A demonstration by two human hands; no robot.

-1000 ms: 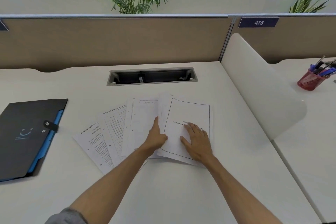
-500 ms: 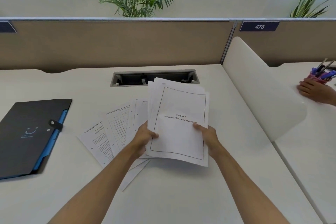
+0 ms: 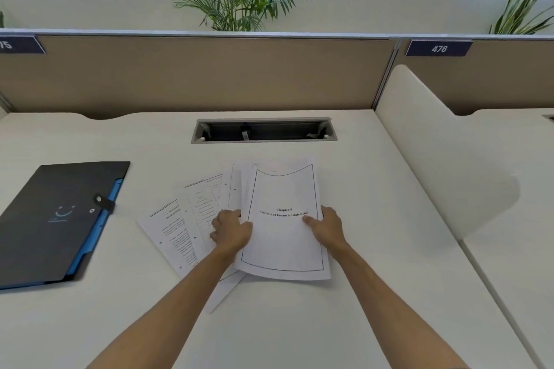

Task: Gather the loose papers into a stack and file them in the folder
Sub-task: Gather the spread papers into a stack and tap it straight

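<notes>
The left hand [image 3: 232,231] and right hand [image 3: 328,226] each gripped a side edge of a cover sheet [image 3: 283,219] headed "Chapter 5", holding it bowed over the fanned loose papers [image 3: 192,225] near the middle of the desk [image 3: 299,323]. Those papers spread out toward the left under it. The black folder [image 3: 57,219] lay closed, strap fastened, at the desk's left edge, well apart from the papers.
</notes>
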